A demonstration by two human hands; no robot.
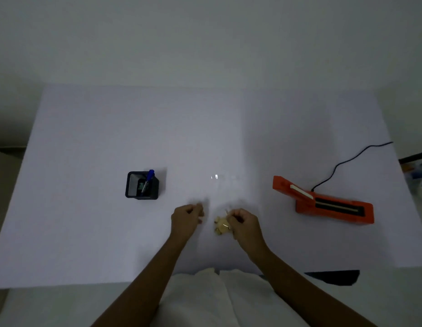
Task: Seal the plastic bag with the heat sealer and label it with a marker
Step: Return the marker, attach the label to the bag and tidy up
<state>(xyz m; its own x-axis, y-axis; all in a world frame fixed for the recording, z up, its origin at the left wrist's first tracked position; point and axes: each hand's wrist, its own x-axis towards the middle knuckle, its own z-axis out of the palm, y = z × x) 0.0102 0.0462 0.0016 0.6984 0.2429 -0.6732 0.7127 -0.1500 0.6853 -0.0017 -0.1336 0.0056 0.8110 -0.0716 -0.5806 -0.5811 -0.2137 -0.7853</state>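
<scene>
Right hand [243,223] curled, fingers pinching near edge of clear plastic bag [219,199]; pale yellowish contents [221,226] bunched just left of it. Left hand [187,217] also curled, pinching bag's other near corner. Bag lies flat beyond both hands, barely visible, apparently unsealed. Heat sealer [323,200] well right of right hand, lid raised, unused. Marker [147,181] in black holder [142,185], left of left hand, untouched. Sealing and labelling both remain.

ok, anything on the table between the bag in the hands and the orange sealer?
Nothing visible. The bag, hard to make out, sits between the left hand and right hand. The table from there right to the open heat sealer looks bare. The pen holder stands off to the left.
</scene>
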